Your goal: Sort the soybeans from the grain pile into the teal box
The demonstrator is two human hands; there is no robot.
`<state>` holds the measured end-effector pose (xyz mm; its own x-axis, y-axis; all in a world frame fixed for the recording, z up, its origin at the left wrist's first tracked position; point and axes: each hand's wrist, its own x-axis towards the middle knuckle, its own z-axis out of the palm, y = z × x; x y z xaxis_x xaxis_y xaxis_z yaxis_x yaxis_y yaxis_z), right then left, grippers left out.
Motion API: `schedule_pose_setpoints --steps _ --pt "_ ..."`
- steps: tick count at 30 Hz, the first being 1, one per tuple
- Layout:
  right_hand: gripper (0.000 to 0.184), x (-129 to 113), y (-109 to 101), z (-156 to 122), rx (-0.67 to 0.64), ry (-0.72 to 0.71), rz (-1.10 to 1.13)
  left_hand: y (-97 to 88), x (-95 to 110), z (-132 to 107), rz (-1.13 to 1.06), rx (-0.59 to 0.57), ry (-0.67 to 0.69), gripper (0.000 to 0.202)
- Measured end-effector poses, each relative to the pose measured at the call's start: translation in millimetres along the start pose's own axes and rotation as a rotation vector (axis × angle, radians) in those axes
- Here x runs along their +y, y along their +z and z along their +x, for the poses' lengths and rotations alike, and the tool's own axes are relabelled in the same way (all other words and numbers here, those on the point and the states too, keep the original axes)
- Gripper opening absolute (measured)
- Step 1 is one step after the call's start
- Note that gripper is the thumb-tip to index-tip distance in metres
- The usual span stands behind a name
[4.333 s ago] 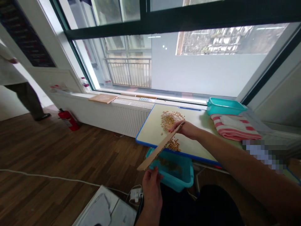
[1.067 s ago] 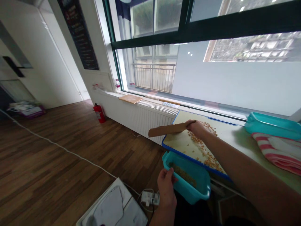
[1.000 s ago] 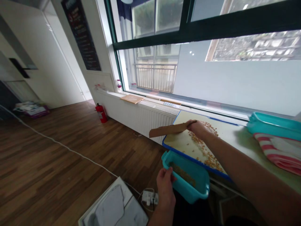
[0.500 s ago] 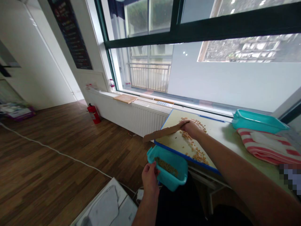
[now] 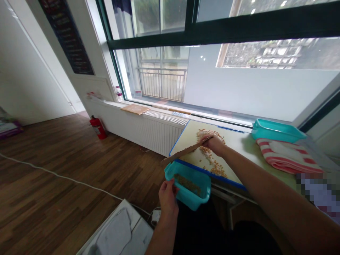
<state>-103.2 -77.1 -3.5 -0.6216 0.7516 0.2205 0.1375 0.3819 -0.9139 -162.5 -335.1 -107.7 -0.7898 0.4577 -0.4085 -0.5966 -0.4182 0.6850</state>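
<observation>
My left hand (image 5: 168, 193) grips the near rim of a teal plastic tub (image 5: 189, 185) held just below the table's blue edge; small grains lie in its bottom. My right hand (image 5: 214, 144) is closed on one end of a long brown cardboard strip (image 5: 186, 151) that slants down over the table edge toward the tub. Yellowish grains (image 5: 209, 157) are scattered on the pale tabletop (image 5: 186, 141) around and in front of that hand.
A second teal tub (image 5: 276, 130) and a folded red-and-white striped cloth (image 5: 287, 156) sit on the table's right. A white radiator (image 5: 151, 131) runs under the window, a red fire extinguisher (image 5: 97, 126) beside it. A white device (image 5: 119, 233) and cable lie on the wooden floor.
My left hand let go of the strip's lower end and took the tub's rim. The strip swung level over the grains, then tilted down again toward the tub. The view panned left and back.
</observation>
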Motion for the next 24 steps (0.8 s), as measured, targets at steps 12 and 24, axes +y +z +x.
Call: schedule_pose_setpoints --steps 12,24 --pt "0.01 -17 -11 -34 -0.114 0.172 0.187 4.5 -6 -9 -0.007 -0.007 0.015 0.029" --pt "0.009 -27 -18 -64 -0.113 0.144 0.205 14.1 -17 -31 -0.054 -0.034 -0.024 0.028"
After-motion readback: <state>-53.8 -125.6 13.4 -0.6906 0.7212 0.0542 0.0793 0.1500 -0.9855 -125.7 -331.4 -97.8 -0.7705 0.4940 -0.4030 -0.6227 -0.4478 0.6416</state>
